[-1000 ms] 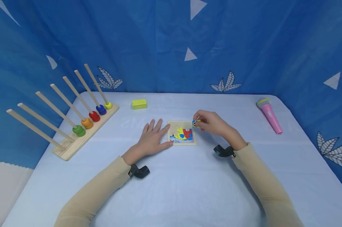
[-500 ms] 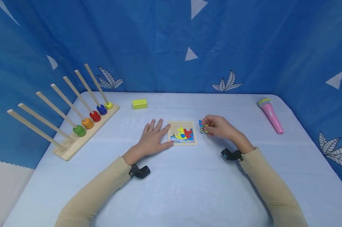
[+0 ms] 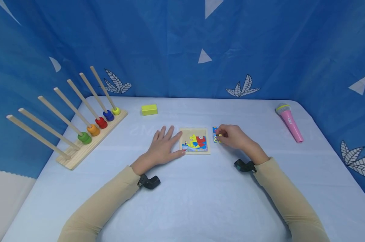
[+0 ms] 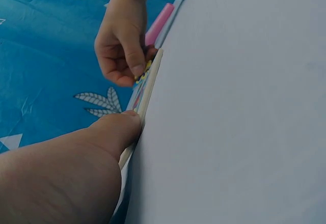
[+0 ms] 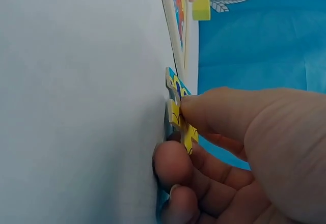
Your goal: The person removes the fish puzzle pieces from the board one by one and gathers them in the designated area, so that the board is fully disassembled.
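Observation:
A small square jigsaw puzzle tray (image 3: 209,143) with a pale wooden rim lies mid-table, its lower part filled with a red, yellow and blue picture and its upper part bare wood. Spread fingers of my left hand (image 3: 161,150) lie flat at the tray's left side, the thumb (image 4: 127,124) at the lower left corner. To the right of the tray, my right hand (image 3: 234,136) pinches a yellow-and-blue puzzle piece (image 5: 177,113) between thumb and fingers, low at the tabletop. The hand covers part of the piece in the head view.
A wooden bead stacker (image 3: 94,141) with upright pegs and coloured beads stands at the left. Behind the left hand sits a yellow-green block (image 3: 149,110). A pink toy microphone (image 3: 291,126) lies at the right. Blue patterned cloth (image 3: 182,50) hangs behind the white table.
My right hand has moved right from the tray's upper right corner, bringing the puzzle piece down to the tabletop beside the tray. The left hand has stayed in place.

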The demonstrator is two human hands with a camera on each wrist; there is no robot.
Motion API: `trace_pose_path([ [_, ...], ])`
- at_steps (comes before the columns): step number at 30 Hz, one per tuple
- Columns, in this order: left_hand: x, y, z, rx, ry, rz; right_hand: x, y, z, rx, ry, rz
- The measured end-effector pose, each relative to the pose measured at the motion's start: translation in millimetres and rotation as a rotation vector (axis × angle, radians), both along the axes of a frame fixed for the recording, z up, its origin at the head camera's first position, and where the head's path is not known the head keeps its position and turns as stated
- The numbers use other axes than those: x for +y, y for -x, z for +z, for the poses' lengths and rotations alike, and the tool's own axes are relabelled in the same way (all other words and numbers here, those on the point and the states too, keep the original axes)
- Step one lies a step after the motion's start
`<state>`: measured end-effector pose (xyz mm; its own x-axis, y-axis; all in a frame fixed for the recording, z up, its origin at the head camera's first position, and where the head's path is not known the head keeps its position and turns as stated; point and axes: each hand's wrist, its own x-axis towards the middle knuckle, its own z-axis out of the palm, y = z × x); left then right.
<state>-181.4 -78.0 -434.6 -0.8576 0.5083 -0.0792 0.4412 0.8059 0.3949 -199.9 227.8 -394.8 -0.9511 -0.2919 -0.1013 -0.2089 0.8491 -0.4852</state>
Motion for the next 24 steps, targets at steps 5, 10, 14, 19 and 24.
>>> trace_pose_path([
  [5,0.2,0.3,-0.6,-0.002,0.0,0.001,-0.6,-0.6,0.1,0.011,-0.017,0.003],
  [10,0.5,0.5,0.1,0.003,0.005,0.004,-0.6,0.0,-0.1,0.017,-0.031,0.006],
  [14,0.2,0.3,-0.2,0.001,0.009,0.004,-0.2,0.7,-0.4,0.004,-0.034,-0.009],
  [19,0.4,0.0,0.0,-0.004,0.009,0.005,-0.2,1.5,-1.7,-0.012,-0.032,-0.023],
  [24,0.8,-0.7,1.5,-0.006,0.009,0.005,0.1,1.2,-2.4,-0.012,-0.032,-0.024],
])
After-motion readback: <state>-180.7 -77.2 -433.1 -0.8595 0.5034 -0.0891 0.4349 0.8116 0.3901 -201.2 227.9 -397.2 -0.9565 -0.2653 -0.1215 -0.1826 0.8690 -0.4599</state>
